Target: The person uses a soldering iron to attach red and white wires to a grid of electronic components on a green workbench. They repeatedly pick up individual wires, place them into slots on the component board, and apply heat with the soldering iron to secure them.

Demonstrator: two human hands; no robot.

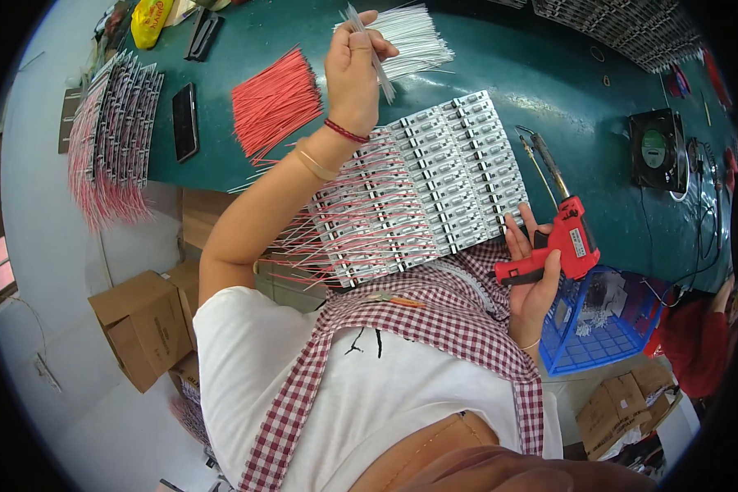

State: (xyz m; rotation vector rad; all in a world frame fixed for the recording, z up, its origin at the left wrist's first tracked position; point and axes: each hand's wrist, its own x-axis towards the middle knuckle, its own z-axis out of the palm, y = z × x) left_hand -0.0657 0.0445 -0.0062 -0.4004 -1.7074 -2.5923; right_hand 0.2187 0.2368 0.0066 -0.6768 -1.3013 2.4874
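Our left hand (354, 70) is raised over the green table, fingers pinched around a few thin white wires (375, 51) drawn from the loose white bundle (414, 37) just beyond the fingertips. Our right hand (533, 279) is clenched around the grip of the red soldering gun (562, 238), its metal tip pointing away from the fingers. Between both hands lies the panel of small white circuit boards (435, 184), red and white leads trailing from it toward us. We judge it best to single out one wire, keep the pinch near its stripped end, and hold the hot tip well off our fingers.
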